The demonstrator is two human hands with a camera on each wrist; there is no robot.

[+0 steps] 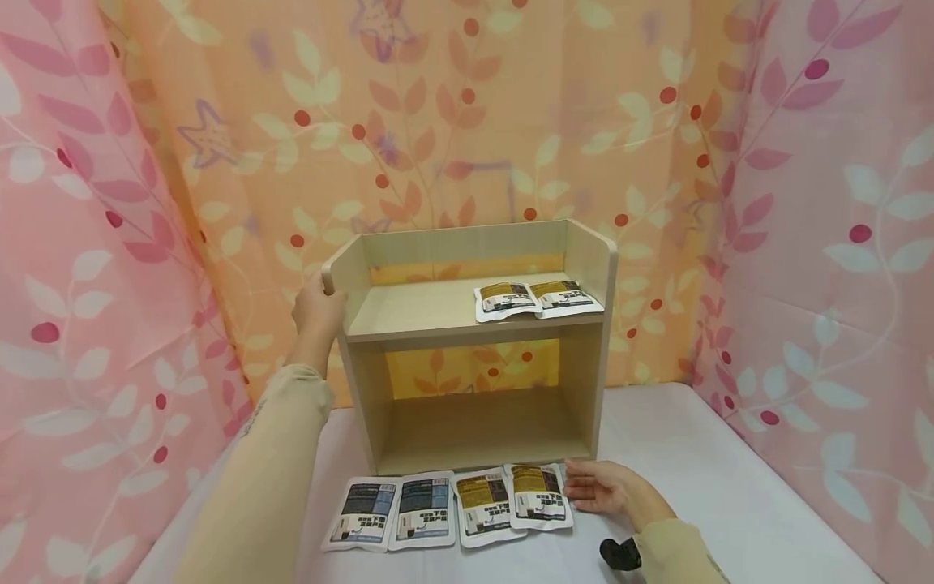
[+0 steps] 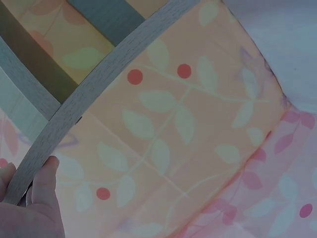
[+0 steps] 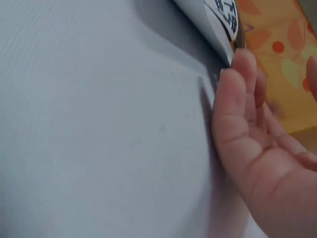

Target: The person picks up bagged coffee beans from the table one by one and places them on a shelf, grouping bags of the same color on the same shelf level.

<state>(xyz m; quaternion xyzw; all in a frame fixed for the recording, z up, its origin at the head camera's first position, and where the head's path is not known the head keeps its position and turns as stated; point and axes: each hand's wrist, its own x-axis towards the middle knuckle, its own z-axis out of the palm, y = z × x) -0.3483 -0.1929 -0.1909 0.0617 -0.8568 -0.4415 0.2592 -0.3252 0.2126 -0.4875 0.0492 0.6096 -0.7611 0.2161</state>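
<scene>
A small pale wooden shelf stands on the white-covered table. My left hand grips the front edge of its left side panel; in the left wrist view, the hand has fingers and thumb on either side of that panel. My right hand lies beside the rightmost gold-and-white pouch on the table. Its fingertips are right at the pouch's edge, thumb held apart. Another gold pouch overlaps it on the left, followed by two blue-and-white pouches.
Two gold-and-white pouches lie side by side on the right of the upper board. A black object shows by the right sleeve. Patterned curtains enclose the table at the back and sides.
</scene>
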